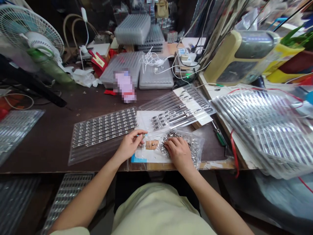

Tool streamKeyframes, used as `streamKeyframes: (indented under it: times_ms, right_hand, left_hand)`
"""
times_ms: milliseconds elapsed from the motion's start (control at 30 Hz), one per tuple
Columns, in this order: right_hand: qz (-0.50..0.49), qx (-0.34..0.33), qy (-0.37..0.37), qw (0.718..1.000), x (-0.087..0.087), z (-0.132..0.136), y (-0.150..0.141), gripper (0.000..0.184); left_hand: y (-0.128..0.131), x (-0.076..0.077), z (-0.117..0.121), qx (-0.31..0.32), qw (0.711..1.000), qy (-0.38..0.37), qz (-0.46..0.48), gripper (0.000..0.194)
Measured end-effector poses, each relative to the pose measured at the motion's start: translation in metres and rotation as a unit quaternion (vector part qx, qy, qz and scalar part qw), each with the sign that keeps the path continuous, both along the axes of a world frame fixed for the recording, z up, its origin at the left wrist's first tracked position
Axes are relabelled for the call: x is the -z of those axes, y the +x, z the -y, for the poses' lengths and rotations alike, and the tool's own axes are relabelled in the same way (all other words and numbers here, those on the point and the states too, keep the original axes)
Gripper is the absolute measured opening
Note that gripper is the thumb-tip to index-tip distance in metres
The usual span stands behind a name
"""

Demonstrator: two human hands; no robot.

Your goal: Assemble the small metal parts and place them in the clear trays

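My left hand point(130, 143) rests on the table's near edge, fingers pinched on a small thin tool with a blue tip that I cannot name. Just right of it lies a small tan block point(152, 144) with a metal part on it, on white paper point(149, 153). My right hand point(178, 150) lies palm down with curled fingers in a heap of small shiny metal parts point(168, 137) on a clear plastic bag. A clear tray filled with rows of metal parts point(105, 129) lies left of my left hand. A second, partly filled clear tray point(178, 109) lies beyond my hands.
A stack of clear trays point(264, 127) fills the right side. Grey tray stacks point(133, 29), white cables point(153, 60) and a power strip point(187, 57) stand at the back. A fan point(31, 36) is at the far left; a green screwdriver point(218, 133) lies to the right.
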State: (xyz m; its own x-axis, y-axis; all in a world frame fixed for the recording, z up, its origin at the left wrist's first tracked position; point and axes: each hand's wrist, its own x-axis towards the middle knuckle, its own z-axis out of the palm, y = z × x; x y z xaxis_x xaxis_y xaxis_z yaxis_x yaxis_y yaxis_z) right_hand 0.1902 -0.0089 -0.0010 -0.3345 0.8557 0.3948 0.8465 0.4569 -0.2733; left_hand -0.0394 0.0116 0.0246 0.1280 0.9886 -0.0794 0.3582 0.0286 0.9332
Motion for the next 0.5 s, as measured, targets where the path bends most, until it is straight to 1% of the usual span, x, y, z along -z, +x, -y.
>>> streamKeyframes:
  times_ms: [33, 100, 200, 267, 367, 500]
  right_hand:
    - [-0.013, -0.001, 0.007, 1.000, 0.000, 0.000, -0.001, 0.015]
    - [-0.044, -0.001, 0.017, 0.999, -0.001, -0.001, -0.001, 0.015]
    - [-0.084, 0.007, 0.012, 0.996, -0.003, -0.002, 0.001, 0.016]
    - [-0.098, 0.016, 0.001, 0.995, -0.005, -0.002, 0.003, 0.016]
    - [-0.114, 0.021, -0.014, 0.993, -0.006, -0.002, 0.005, 0.016]
    - [-0.129, 0.019, -0.035, 0.991, -0.007, -0.003, 0.006, 0.017]
  left_hand:
    - [0.000, 0.004, 0.004, -0.005, 1.000, -0.002, 0.000, 0.027]
    - [0.002, 0.010, 0.012, -0.024, 0.999, 0.017, -0.030, 0.024]
    - [0.010, 0.015, 0.019, -0.041, 0.992, 0.078, -0.095, 0.017]
    - [0.015, 0.017, 0.021, -0.026, 0.985, 0.123, -0.115, 0.012]
    - [0.020, 0.019, 0.022, -0.004, 0.977, 0.175, -0.120, 0.013]
    - [0.022, 0.021, 0.023, -0.001, 0.974, 0.191, -0.125, 0.015]
